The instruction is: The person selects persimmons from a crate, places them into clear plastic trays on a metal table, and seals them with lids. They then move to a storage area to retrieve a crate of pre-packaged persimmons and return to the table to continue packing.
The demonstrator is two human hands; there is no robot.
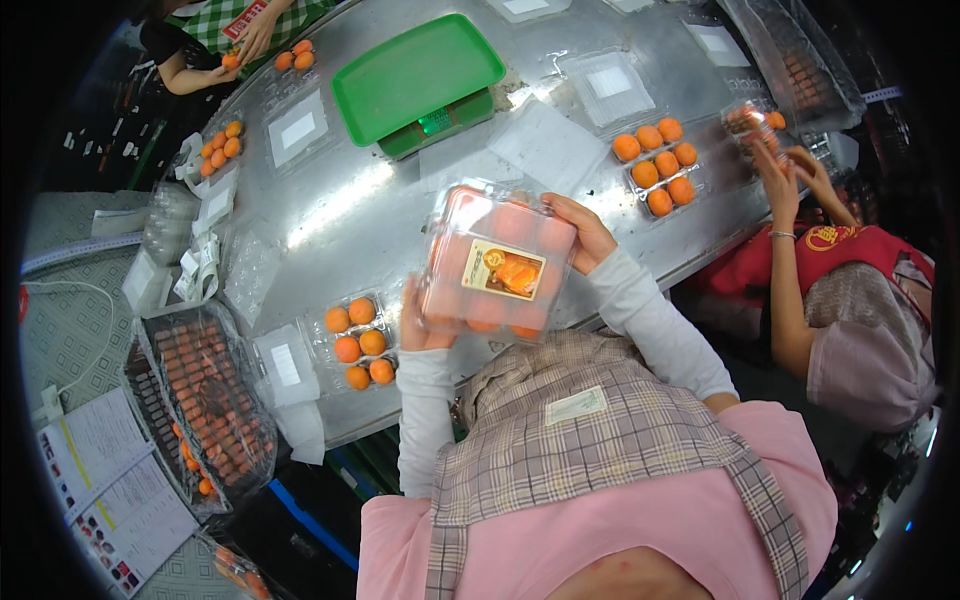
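I hold a clear plastic clamshell box [450, 262] of round orange fruit above the steel table, label side facing up. A printed label [504, 270] with a picture of fruit sits on its lid. My left hand [424, 319] grips the box's lower left side, its fingers partly hidden. At the upper right side, my right hand [585, 234] clasps the edge. Left of my left hand, an open clear tray [360, 339] holds several orange fruits. Beyond the box lie white liner sheets [551, 142].
A green tray [420, 75] rests on a scale [442, 124] with a lit display. Another open fruit tray [656, 166] stands at right, near a co-worker's hands [780, 176]. At upper left, another person's hands [251, 45] hold fruit. A plastic-lined crate [214, 397] stands at left.
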